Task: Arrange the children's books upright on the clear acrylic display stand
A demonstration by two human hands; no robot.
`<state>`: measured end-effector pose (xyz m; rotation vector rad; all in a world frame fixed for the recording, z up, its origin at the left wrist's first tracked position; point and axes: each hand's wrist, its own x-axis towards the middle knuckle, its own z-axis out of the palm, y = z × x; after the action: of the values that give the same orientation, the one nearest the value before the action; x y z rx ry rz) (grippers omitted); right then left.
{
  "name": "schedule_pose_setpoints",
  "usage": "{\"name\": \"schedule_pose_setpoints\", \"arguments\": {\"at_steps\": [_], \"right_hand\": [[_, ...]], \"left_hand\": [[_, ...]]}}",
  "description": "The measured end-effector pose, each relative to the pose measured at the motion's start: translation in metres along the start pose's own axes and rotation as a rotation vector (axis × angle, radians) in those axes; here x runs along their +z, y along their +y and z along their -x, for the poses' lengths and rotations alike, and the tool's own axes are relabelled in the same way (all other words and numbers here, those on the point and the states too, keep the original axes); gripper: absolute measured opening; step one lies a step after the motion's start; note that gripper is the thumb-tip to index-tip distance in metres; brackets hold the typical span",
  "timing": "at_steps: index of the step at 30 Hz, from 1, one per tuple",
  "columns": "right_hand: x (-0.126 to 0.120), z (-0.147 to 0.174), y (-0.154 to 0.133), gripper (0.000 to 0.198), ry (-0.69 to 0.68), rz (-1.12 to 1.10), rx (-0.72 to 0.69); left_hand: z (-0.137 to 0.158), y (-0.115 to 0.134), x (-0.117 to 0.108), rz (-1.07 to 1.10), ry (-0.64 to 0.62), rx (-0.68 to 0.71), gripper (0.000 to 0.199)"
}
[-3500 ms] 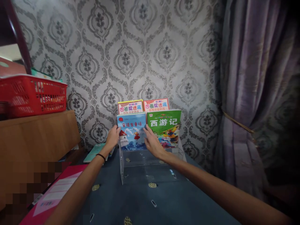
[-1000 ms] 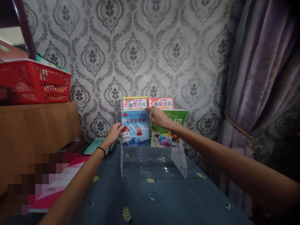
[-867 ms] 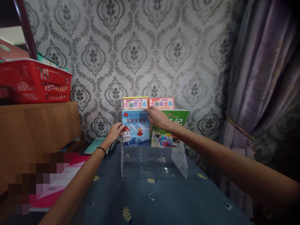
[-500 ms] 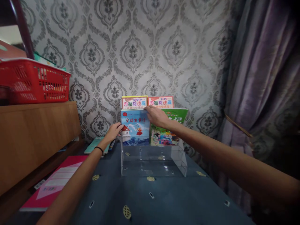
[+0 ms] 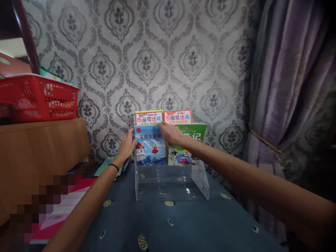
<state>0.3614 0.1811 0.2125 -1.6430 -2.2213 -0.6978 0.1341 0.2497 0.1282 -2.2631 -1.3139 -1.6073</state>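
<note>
A blue children's book (image 5: 151,148) with a red-roofed tower on its cover stands upright in a clear acrylic book rack (image 5: 168,190). My right hand (image 5: 172,134) has its fingers closed on the top right corner of this book. Along the book's left edge rests my left hand (image 5: 127,144), its fingers stretched upward beside the rack's side. A green book (image 5: 183,155) stands to the right, partly covered by my right hand and forearm. Behind these, in the back tier, two picture books show their tops: one yellow-edged (image 5: 149,117), one red-edged (image 5: 177,116).
The rack's front tiers hold no books. More books (image 5: 105,165) and a pink-red book (image 5: 85,183) lie to the left. A red basket (image 5: 59,99) sits on a wooden cabinet (image 5: 44,147). A patterned wall is behind; a curtain (image 5: 278,105) hangs right.
My left hand has moved up slightly along the blue book's left edge, its fingers straighter. My right hand keeps its place at the book's top corner. The view has shifted a little.
</note>
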Motion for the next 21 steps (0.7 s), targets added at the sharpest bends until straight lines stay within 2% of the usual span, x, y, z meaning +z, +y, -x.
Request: {"name": "schedule_pose_setpoints", "arguments": {"at_steps": [2, 5, 8, 14, 21], "right_hand": [[-0.001, -0.005, 0.0, 0.033, -0.003, -0.004, 0.003], [-0.002, -0.014, 0.0, 0.03, -0.009, -0.009, 0.016], [-0.002, -0.025, -0.001, 0.029, -0.026, -0.024, 0.027], [-0.001, -0.039, -0.005, 0.04, -0.015, -0.054, 0.03], [0.006, -0.054, 0.002, 0.039, -0.037, -0.064, 0.008]], "left_hand": [[-0.004, -0.005, 0.004, 0.123, -0.054, -0.075, 0.014], [-0.009, -0.011, 0.012, 0.216, -0.101, -0.134, 0.031], [-0.012, -0.014, 0.017, 0.256, -0.106, -0.168, 0.039], [-0.015, -0.015, 0.022, 0.271, -0.086, -0.227, 0.042], [-0.018, -0.009, 0.019, 0.189, -0.068, -0.232, 0.038]]}}
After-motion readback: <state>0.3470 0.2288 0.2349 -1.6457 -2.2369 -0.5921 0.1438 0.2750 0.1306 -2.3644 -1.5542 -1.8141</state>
